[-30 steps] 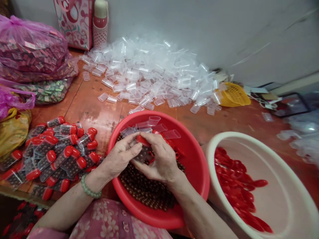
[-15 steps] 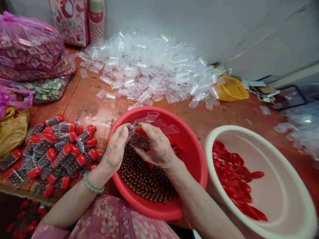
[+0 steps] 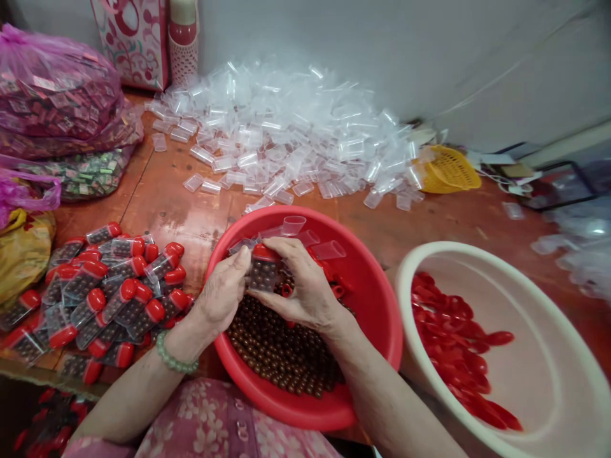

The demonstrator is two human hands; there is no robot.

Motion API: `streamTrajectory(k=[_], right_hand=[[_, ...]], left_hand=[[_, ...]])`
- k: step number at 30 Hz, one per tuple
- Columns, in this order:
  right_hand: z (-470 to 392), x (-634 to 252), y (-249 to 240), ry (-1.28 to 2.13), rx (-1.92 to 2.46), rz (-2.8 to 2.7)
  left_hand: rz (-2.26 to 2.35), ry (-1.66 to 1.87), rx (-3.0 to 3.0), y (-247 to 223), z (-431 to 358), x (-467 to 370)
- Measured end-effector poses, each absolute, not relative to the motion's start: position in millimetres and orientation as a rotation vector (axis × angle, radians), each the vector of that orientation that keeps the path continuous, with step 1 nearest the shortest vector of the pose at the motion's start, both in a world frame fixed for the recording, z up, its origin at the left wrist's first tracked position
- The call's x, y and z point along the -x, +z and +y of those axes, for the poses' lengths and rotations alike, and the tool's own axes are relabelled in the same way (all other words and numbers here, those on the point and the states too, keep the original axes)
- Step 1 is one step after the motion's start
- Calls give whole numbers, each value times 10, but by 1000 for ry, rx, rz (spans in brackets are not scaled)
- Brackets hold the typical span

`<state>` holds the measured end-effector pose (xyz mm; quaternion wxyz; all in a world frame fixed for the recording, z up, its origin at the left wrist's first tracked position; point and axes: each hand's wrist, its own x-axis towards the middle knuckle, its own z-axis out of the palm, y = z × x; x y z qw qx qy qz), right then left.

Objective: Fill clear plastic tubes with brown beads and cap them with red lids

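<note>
Over the red basin [image 3: 377, 318], my right hand [image 3: 303, 283] grips a clear container [image 3: 262, 273] with a red cap and dark balls inside, thumb below and fingers at the cap. My left hand [image 3: 222, 286], wearing a green bead bracelet, is closed at the container's left side; what its fingertips hold, if anything, is hidden. Brown balls [image 3: 286, 356] fill the near part of the basin. Clear empty tubes [image 3: 329, 249] and small red pieces lie at its far side. Filled red-capped containers [image 3: 114, 286] are heaped at the left.
A cream basin [image 3: 529, 318] holding red caps [image 3: 453, 343] stands at the right. Clear tubes [image 3: 296, 133] are piled along the wall beside a yellow basket [image 3: 446, 168]. Plastic bags [image 3: 62, 95], a patterned bag [image 3: 133, 44] and a bottle [image 3: 183, 38] stand at the back left.
The red-capped container has turned more upright between my hands, and the balls inside now show clearly. My left fingers have drawn in against its side.
</note>
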<state>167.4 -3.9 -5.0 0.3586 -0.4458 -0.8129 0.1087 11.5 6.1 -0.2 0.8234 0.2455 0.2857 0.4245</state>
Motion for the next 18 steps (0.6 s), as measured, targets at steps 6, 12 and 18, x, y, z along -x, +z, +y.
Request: streamTrajectory(k=[6, 12, 18], right_hand=[[-107, -1655, 32, 3, 1293, -1702], [-131, -1644, 11, 205, 1292, -1939], [-124, -1617, -20, 309, 1233, -2058]], left_hand=[[774, 911, -475, -54, 24, -115], [658, 741, -649, -35, -22, -91], [651, 807, -627, -9, -11, -104]])
